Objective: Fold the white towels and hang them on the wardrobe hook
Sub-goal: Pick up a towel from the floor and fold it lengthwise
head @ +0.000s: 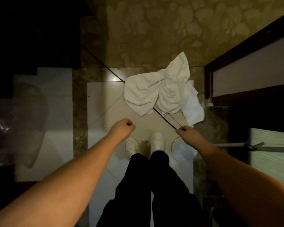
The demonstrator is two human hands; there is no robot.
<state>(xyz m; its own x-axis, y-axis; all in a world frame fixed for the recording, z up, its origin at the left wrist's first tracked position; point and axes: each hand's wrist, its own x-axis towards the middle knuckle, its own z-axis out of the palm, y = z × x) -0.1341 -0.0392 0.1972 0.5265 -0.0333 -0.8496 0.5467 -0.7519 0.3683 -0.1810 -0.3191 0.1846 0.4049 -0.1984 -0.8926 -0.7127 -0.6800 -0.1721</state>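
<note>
Two curled hands, left hand [127, 124] and right hand [185, 129], above crumpled white towels [156, 94].

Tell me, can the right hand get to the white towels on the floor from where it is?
Probably yes. The right hand hangs just short of the white towels, which lie crumpled on the floor, and nothing sits between them. It holds nothing. The person would likely have to bend down to grab them.

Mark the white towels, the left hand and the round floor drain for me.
white towels [154, 92], head view, on the crumpled middle of the pile.
left hand [125, 124], head view, on the back of the curled hand.
round floor drain [182, 153], head view, on its visible grated face.
</note>
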